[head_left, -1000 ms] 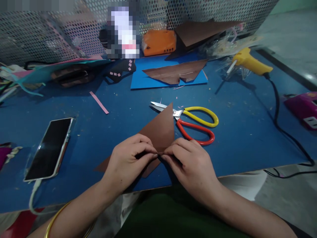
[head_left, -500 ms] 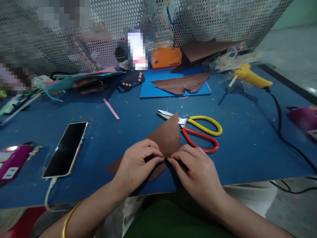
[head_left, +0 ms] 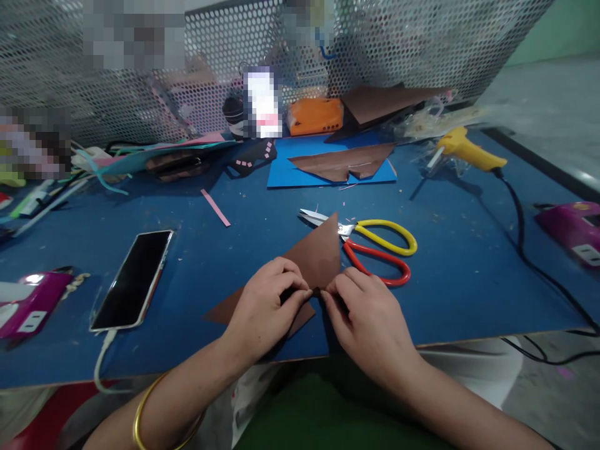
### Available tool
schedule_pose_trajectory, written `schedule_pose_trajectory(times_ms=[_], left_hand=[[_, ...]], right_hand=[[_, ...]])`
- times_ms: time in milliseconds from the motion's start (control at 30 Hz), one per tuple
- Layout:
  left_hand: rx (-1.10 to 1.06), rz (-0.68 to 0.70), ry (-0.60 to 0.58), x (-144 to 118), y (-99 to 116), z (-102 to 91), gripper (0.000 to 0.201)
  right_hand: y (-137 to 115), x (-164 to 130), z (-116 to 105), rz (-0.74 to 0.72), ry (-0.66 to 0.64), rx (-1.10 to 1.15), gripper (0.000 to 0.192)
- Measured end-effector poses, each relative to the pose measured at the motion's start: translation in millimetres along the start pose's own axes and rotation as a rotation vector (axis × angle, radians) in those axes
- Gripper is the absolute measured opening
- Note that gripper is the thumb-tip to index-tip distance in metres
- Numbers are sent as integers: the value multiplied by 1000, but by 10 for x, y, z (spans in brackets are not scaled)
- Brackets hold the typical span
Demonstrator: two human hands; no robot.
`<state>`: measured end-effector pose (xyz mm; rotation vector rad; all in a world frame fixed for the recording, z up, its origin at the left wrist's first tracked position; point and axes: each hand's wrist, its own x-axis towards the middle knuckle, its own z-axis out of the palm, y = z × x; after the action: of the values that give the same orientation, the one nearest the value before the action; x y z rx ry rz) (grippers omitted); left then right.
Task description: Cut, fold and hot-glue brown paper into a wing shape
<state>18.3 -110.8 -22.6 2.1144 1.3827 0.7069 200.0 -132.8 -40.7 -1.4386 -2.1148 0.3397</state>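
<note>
A piece of brown craft paper (head_left: 317, 253) rises in a pointed shape between my hands, and more of it spreads out under the left one. My left hand (head_left: 269, 306) pinches its near edge between thumb and fingertips. Close beside it, my right hand (head_left: 368, 312) pinches the same edge from the other side. The fingers hide part of the fold there. Just beyond the paper lie scissors (head_left: 344, 231) with one yellow and one red handle, their blades partly behind the paper's tip.
Left of my hands lies a phone (head_left: 134, 278) with a white cable. A yellow glue gun (head_left: 471, 150) rests at the far right. Another cut brown piece (head_left: 344, 162) lies on a blue sheet (head_left: 281, 178). Purple tools (head_left: 35, 303) flank the table; a perforated metal panel (head_left: 375, 44) stands behind.
The view has shifted slightly. Both hands still pinch the brown paper, and their fingertips have moved a little apart, showing a small dark fold between them.
</note>
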Motion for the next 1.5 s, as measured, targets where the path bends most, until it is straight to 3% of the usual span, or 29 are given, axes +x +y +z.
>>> schedule_pose_trajectory(times_ms=[733, 867, 967, 1233, 1400, 1500], left_hand=[[41, -30, 27, 24, 33, 20, 12], [45, -13, 35, 25, 23, 21, 13], [42, -2, 24, 26, 17, 20, 14], [77, 23, 28, 17, 43, 31, 12], [132, 83, 25, 14, 41, 33, 14], [193, 199, 57, -16, 21, 53, 15]], right_hand=[[-8, 7, 21, 4, 14, -56, 16], [36, -98, -42, 34, 167, 167, 15], [72, -203, -98, -7, 273, 198, 19], [80, -256, -57, -332, 65, -109, 33], [53, -289, -26, -362, 7, -229, 36], [33, -312, -25, -366, -14, -269, 39]])
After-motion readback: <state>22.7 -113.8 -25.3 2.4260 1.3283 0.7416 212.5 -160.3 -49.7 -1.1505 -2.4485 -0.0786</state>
